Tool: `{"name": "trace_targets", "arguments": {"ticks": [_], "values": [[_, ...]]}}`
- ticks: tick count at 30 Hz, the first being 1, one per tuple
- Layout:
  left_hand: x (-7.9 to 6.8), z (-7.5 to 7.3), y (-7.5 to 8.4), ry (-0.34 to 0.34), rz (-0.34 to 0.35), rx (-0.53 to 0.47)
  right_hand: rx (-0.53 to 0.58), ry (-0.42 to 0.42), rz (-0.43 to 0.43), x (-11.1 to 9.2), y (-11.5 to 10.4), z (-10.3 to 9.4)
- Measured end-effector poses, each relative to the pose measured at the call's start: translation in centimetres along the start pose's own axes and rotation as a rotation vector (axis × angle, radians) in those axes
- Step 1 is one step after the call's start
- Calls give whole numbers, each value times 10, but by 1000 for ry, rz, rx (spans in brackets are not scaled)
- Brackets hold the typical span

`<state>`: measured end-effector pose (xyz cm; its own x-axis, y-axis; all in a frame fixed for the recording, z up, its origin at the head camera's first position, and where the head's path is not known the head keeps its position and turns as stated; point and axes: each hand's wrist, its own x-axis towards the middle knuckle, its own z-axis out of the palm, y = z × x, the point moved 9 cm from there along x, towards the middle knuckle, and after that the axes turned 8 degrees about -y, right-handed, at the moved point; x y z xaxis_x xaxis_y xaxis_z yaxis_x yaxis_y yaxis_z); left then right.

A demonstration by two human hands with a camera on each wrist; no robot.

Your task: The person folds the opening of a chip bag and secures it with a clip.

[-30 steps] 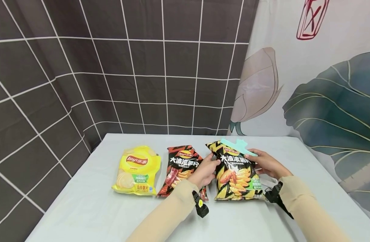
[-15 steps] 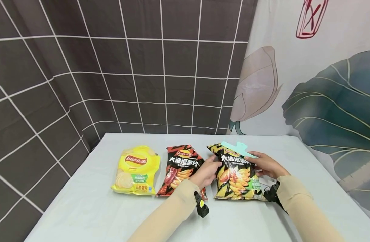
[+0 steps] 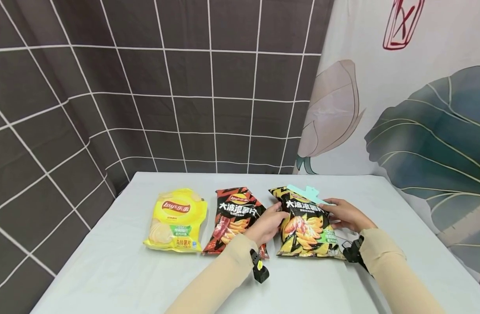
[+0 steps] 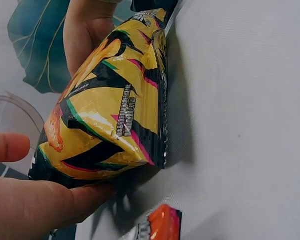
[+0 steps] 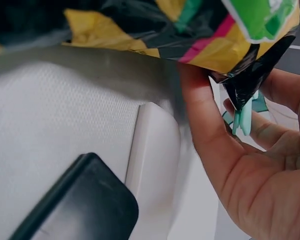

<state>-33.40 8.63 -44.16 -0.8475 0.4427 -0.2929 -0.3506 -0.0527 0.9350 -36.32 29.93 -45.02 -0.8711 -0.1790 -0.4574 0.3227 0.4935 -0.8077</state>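
A black and yellow bag of chips (image 3: pixel 306 226) is on the right side of the table, its top tilted up off the cloth. A light teal bag clip (image 3: pixel 308 192) lies across its top edge. My left hand (image 3: pixel 268 224) holds the bag's left edge; in the left wrist view the thumb (image 4: pixel 10 147) is on one side and the fingers (image 4: pixel 90 197) reach beneath it. My right hand (image 3: pixel 347 215) grips the upper right corner, beside the end of the clip. In the right wrist view the clip's end (image 5: pixel 243 117) shows between those fingers.
A red bag of chips (image 3: pixel 233 218) lies just left, partly under my left forearm. Farther left is a yellow bag of chips (image 3: pixel 177 220). A white long object (image 5: pixel 157 160) lies on the table by my right wrist. A grey gridded curtain (image 3: pixel 185 109) hangs behind.
The bag's top with the clip has sunk slightly. My left hand has shifted a little to the right along with it; the right hand keeps its place at the corner.
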Motion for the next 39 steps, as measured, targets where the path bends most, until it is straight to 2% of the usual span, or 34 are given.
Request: {"name": "trace_targets", "arguments": {"ticks": [11, 17, 25, 28, 32, 39], "values": [[-4, -1, 2, -18, 11, 37, -77, 26, 2, -4, -7, 0], [-5, -2, 2, -43, 22, 49, -121, 9, -32, -8, -17, 6], [-13, -5, 10, -88, 59, 154, -189, 56, -29, -19, -29, 6], [-20, -9, 18, -91, 90, 233, -177, 102, -48, -21, -34, 4], [-32, -16, 31, -91, 146, 352, -111, 228, -104, -14, -33, -5], [-51, -38, 50, -31, 193, 514, -57, 420, -278, 40, 2, -31]]}}
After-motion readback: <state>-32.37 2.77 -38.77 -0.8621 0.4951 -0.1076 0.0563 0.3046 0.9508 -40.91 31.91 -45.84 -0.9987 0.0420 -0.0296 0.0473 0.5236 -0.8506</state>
